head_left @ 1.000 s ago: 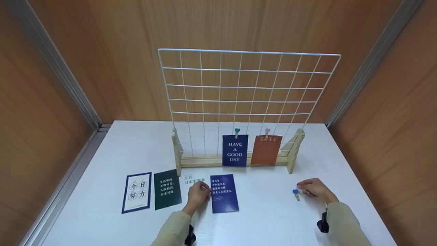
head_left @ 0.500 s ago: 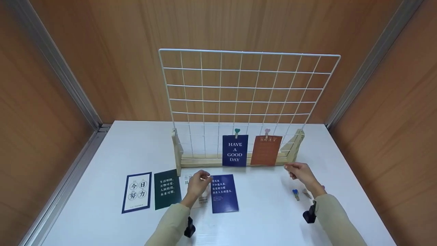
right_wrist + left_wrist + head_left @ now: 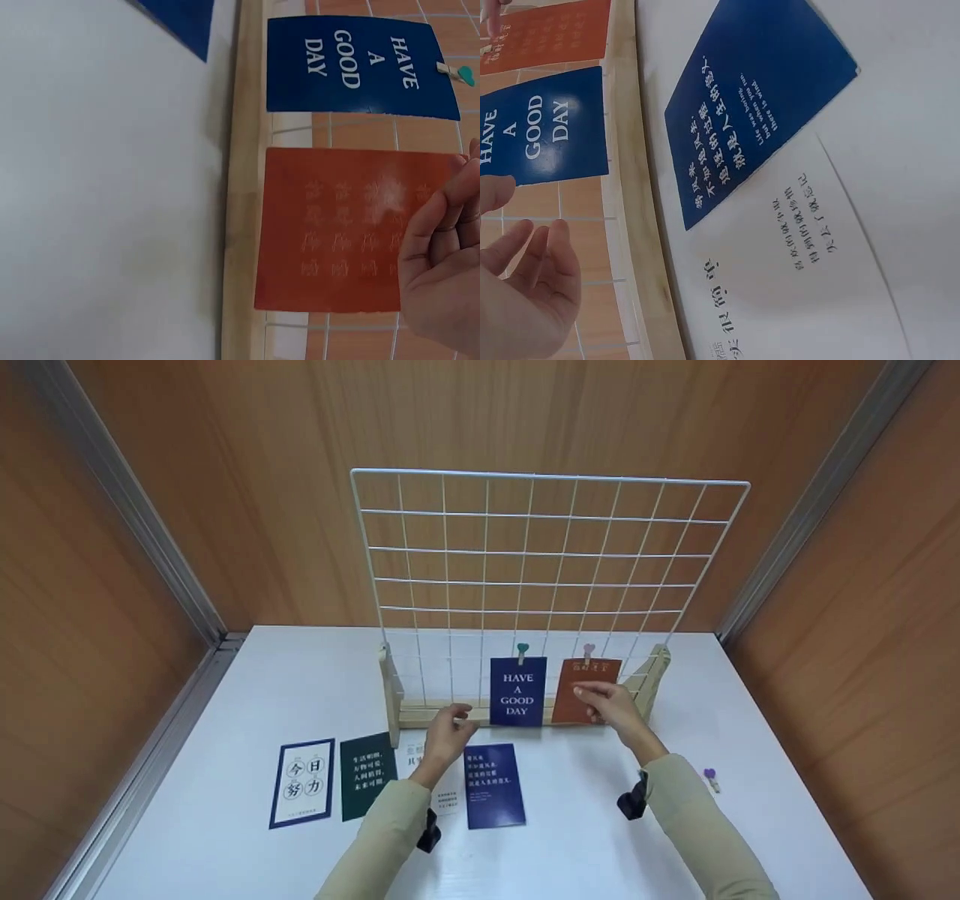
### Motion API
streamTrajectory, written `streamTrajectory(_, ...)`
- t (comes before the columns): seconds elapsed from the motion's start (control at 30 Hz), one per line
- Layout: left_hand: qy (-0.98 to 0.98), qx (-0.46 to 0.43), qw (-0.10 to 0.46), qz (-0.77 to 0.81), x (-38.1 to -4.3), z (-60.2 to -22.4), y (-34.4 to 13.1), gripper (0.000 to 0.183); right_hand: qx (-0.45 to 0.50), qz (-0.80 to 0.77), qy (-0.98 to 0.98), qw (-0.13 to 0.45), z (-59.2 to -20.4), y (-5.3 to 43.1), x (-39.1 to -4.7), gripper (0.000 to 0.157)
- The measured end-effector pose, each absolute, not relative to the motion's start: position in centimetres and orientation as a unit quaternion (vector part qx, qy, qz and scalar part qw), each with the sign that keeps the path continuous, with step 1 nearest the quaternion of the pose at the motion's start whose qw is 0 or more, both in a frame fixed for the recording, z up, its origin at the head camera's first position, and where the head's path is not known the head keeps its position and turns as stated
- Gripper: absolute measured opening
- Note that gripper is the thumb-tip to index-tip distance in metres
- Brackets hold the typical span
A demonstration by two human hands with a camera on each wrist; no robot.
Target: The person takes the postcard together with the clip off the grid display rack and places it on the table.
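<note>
My left hand (image 3: 448, 735) is raised in front of the rack's wooden base, left of the hanging navy card (image 3: 517, 691) reading "HAVE A GOOD DAY". Its fingers are loosely bent, thumb apart, and nothing shows between them in the left wrist view. In front of the hanging orange card (image 3: 330, 232), my right hand (image 3: 611, 709) has thumb and fingertips brought together. I cannot tell whether a small thing is pinched there. A green heart clip (image 3: 523, 651) holds the navy card to the white wire grid (image 3: 555, 555); a pink heart clip (image 3: 589, 651) holds the orange one.
Along the table's front lie a blue-bordered card (image 3: 301, 784), a dark green card (image 3: 366, 776), a white card (image 3: 780, 247) and a blue card (image 3: 495, 786). At right lies a purple heart clip (image 3: 712, 780). Wooden feet (image 3: 646, 686) carry the grid.
My right hand has moved from beside the loose clips up and left to the orange card. My left hand has risen from the white card to the rack's base.
</note>
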State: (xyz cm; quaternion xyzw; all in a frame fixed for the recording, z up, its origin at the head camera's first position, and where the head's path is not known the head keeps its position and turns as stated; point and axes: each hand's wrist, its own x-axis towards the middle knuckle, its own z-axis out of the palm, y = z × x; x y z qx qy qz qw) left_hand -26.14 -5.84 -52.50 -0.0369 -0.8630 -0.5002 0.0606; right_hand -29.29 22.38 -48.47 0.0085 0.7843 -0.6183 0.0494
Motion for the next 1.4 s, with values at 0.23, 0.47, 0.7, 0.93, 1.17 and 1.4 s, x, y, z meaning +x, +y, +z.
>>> streamTrajectory(0.23, -0.867, -0.033, 0.067, -0.493, -27.1, -52.2, -5.4, 0.032, 0.001, -0.635, 0.771, 0.043, -48.1, 20.2, -30.2, 0.036)
streamTrajectory(0.47, -0.867, -0.048, 0.098, -0.487, -27.7, -52.0, -4.8, 0.031, 0.015, -0.663, 0.748, 0.030, -47.6, 18.6, -30.9, 0.033)
streamTrajectory(0.7, -0.863, -0.052, 0.107, -0.491, -28.2, -51.9, -3.9, 0.032, 0.018, -0.684, 0.729, 0.023, -47.2, 16.9, -31.3, 0.029)
streamTrajectory(0.93, -0.864, -0.045, 0.098, -0.492, -28.6, -51.8, -3.0, 0.034, 0.009, -0.692, 0.722, 0.017, -46.8, 15.5, -31.4, 0.032)
streamTrajectory(1.17, -0.864, -0.039, 0.072, -0.497, -29.1, -51.8, -2.5, 0.040, 0.013, -0.708, 0.706, 0.012, -46.2, 14.3, -31.5, 0.035)
streamTrajectory(1.4, -0.862, -0.038, 0.061, -0.501, -29.3, -51.7, -2.2, 0.040, 0.022, -0.707, 0.706, 0.020, -45.8, 13.4, -31.7, 0.036)
